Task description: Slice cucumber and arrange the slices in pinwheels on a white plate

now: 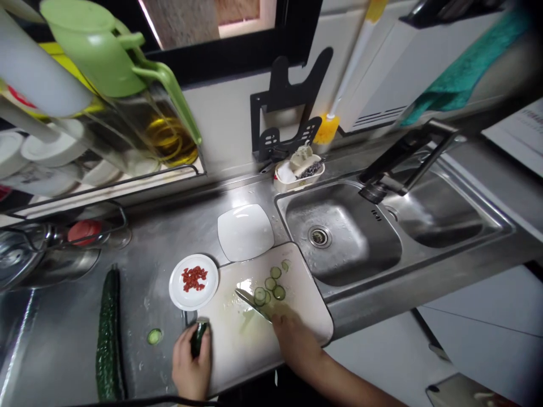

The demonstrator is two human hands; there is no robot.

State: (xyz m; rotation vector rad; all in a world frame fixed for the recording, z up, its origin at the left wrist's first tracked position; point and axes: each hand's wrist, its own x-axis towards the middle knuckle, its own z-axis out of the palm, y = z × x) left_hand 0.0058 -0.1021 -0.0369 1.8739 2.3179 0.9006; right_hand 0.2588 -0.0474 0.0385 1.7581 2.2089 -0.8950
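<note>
My left hand is wrapped round a dark green cucumber piece at the left edge of the cutting board. In my right hand is a knife, its blade pointing up and left over the board. Several thin cucumber slices lie beside the blade, towards the sink. A white plate of small red pieces stands at the board's upper left corner. Behind the board sits a white square plate. A whole cucumber lies on the counter at the left, with a cut cucumber end near it.
A double steel sink with a dark faucet is on the right. Behind it stands a small tray of sponges. A shelf at the upper left holds a green-lidded oil jug and white-capped jars.
</note>
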